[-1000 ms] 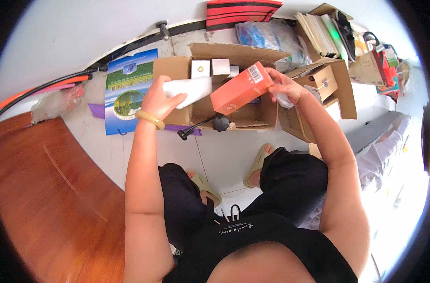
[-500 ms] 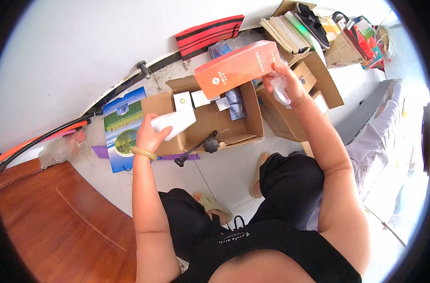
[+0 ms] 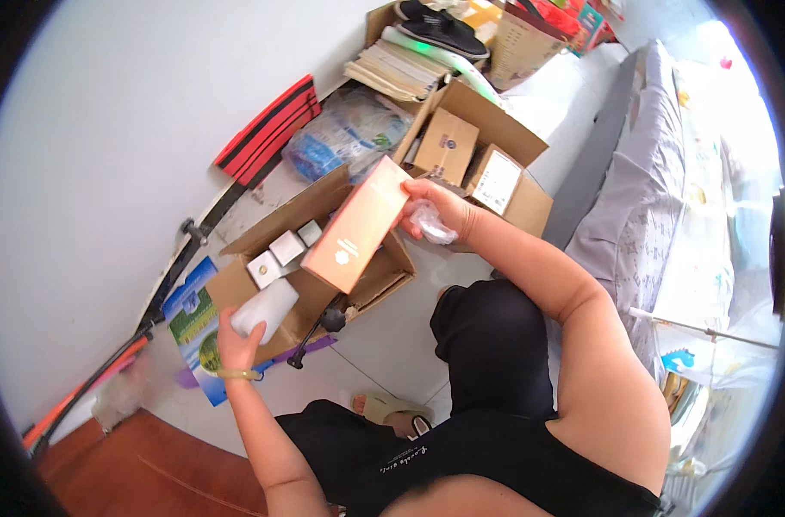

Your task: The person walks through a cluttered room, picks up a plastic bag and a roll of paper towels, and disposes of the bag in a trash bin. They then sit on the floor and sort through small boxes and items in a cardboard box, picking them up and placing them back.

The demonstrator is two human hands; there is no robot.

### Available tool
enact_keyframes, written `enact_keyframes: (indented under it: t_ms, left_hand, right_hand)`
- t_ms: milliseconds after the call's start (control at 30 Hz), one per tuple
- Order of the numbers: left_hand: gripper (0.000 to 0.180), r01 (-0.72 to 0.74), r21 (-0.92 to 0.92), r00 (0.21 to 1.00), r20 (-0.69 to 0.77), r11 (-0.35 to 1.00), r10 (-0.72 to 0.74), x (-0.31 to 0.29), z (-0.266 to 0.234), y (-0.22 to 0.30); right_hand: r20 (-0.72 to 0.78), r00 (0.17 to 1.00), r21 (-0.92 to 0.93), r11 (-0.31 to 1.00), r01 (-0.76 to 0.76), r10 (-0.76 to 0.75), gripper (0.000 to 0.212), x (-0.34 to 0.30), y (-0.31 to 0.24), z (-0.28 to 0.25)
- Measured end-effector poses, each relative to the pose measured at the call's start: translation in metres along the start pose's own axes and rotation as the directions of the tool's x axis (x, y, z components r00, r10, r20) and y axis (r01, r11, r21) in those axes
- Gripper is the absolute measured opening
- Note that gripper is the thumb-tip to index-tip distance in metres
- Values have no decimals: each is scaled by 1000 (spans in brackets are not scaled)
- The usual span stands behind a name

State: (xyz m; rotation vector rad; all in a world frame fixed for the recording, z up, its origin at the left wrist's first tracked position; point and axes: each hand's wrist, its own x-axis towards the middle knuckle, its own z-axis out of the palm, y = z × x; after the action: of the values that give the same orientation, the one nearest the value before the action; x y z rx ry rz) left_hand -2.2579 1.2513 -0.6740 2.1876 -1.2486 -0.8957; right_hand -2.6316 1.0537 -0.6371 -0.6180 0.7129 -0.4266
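My left hand grips a white box over the left side of an open cardboard box. In my right hand is a long orange carton, tilted above the same cardboard box and hiding part of its inside. A crumpled piece of clear plastic is also held in the right hand, against the palm. Several small white boxes stand inside the cardboard box, close to the white box in my left hand.
A second open cardboard box holds a brown carton and a white-topped box. Behind are a plastic-wrapped bundle, papers and black shoes. A black rod with a knob crosses the near box edge. Bedding lies right.
The view has turned, shifting the scene. The orange carton is now steeper, with another face showing. Both hands keep hold of their boxes.
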Motion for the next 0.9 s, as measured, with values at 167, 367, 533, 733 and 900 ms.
enact_keyframes:
  t_ms: [167,367,533,733,900]
  left_hand:
    - [64,-3,53,999,34,999,2,-4,13,19]
    - [65,-315,535,949,177,784,260,-2,61,60]
    - [60,-426,712,900,394,557,185,21,110,43]
    - [62,-461,791,887,426,402,178,49,135,-19]
    - [65,-548,731,836,474,407,276,36,131,19]
  right_hand:
    - [-25,1000,278,961,4,3,52,-42,16,-49]
    - [-364,916,516,781,352,-172,53,-93,16,-69]
    - [-531,842,-109,993,39,-92,42,-121,-19,-62]
    - [-236,925,599,705,380,-299,44,-126,-12,-101]
    - [-554,806,536,651,537,-209,51,-112,-18,-105]
